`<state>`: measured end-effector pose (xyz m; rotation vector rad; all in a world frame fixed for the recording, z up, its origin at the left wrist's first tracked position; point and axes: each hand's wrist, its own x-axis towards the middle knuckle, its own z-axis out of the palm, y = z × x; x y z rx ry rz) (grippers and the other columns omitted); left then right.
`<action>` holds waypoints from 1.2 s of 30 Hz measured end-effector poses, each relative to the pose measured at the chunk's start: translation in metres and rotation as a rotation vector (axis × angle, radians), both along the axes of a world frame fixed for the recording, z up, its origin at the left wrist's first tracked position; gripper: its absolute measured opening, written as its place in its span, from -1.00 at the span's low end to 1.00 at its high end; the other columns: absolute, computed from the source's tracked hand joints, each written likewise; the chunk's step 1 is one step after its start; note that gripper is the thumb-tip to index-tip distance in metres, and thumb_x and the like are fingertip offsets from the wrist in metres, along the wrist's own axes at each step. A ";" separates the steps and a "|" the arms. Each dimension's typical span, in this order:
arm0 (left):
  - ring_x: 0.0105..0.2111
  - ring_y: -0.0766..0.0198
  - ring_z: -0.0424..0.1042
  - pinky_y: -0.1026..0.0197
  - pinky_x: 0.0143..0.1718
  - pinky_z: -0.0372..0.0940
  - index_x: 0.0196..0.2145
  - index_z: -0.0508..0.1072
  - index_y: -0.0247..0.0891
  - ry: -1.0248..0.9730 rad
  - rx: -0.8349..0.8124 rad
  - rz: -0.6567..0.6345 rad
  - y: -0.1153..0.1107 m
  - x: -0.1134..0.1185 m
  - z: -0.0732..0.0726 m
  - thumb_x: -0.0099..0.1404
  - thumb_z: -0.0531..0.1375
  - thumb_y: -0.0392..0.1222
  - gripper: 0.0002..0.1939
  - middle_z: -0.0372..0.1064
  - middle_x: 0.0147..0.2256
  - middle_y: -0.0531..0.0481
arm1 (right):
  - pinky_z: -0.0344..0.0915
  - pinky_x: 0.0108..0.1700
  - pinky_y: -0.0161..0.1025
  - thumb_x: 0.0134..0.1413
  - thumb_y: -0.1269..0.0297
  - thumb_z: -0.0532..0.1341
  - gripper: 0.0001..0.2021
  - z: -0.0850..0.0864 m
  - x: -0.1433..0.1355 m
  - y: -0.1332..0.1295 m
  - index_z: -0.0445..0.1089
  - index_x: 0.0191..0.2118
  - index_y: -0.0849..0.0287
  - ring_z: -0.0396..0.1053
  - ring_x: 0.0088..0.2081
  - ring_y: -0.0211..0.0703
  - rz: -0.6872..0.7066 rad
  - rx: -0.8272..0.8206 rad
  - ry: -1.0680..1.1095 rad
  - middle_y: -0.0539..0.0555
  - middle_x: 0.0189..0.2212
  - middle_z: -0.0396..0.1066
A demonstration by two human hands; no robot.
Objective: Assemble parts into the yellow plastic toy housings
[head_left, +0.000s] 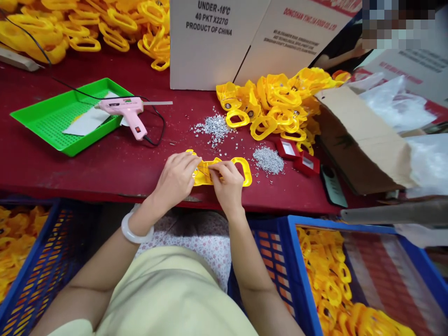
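Work on one yellow part partway through; stock on every side of the hands

The yellow plastic part (pixel 202 179) lies on the counter (pixel 115 173), directly under both hands, its ring end projecting to the right of the right hand. The left hand (pixel 178 173) grasps the left end. The right hand (pixel 227 181) has thumb and fingertips drawn together over the middle; whether a small item is pinched there cannot be told.

Progress on this part is judged incomplete, since both hands are engaged on it. Fingers cover much of the surface, so what is already fitted cannot be counted.

Small hardware remains in quantity: a silvery heap (pixel 269 160) to the right of the right hand, and a second loose pile (pixel 217 128) beyond both hands. Neither appears near exhaustion.

Similar parts form a mound (pixel 280 105) beyond the right hand, some bearing round dark fittings; finished or waiting, the view does not settle. More fill a far heap (pixel 115 23) beyond the left hand, and a blue crate (pixel 304 289) below and right of the right hand.

A pink glue gun (pixel 131 116) lies beyond the left hand, against a green tray (pixel 91 139), untouched.
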<state>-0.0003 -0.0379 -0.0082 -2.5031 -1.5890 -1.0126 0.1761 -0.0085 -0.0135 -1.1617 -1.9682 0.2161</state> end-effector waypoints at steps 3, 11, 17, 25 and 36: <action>0.12 -0.05 0.32 -0.11 0.16 0.23 0.02 0.46 -0.39 0.046 0.001 0.001 -0.001 0.002 0.002 0.26 0.07 -0.44 -0.61 0.40 0.06 -0.23 | 0.40 -0.19 -0.19 0.19 0.39 0.20 -0.88 -0.003 0.009 -0.006 0.49 -0.31 0.14 0.43 -0.26 -0.17 0.028 -0.017 0.015 0.07 -0.33 0.43; 0.08 -0.07 0.29 -0.12 0.08 0.26 -0.16 0.57 -0.28 0.142 -0.019 0.024 -0.002 0.004 0.005 0.27 0.15 -0.41 -0.75 0.37 -0.02 -0.26 | 0.41 -0.15 -0.19 0.23 0.30 0.19 -0.89 0.007 0.026 -0.029 0.46 -0.28 0.13 0.45 -0.19 -0.18 -0.135 -0.058 0.299 0.07 -0.29 0.49; -0.03 -0.08 0.31 -0.10 -0.06 0.31 -0.14 0.57 -0.31 0.189 -0.053 0.055 -0.004 0.004 0.016 0.33 0.11 -0.37 -0.75 0.38 -0.10 -0.28 | 0.33 -0.31 -0.26 0.18 0.20 0.25 -0.86 0.005 0.033 -0.050 0.47 -0.28 0.16 0.38 -0.41 -0.25 -0.173 -0.220 0.071 0.04 -0.39 0.45; -0.08 0.00 0.37 -0.07 -0.01 0.24 -0.11 0.51 -0.32 0.200 -0.037 -0.091 0.008 0.014 0.022 0.37 0.06 -0.39 -0.75 0.47 -0.15 -0.15 | 0.29 -0.31 -0.25 0.21 0.26 0.21 -0.86 -0.004 0.032 -0.052 0.50 -0.31 0.15 0.32 -0.45 -0.27 -0.142 -0.291 -0.026 0.02 -0.41 0.39; -0.24 0.08 0.37 0.04 -0.16 0.19 -0.25 0.43 -0.32 0.186 -0.075 -0.097 0.015 0.018 0.016 0.36 0.01 -0.43 -0.79 0.42 -0.33 -0.10 | 0.40 -0.29 -0.24 0.18 0.23 0.24 -0.87 0.013 0.033 -0.036 0.51 -0.30 0.13 0.44 -0.40 -0.23 -0.160 -0.198 0.208 0.03 -0.38 0.50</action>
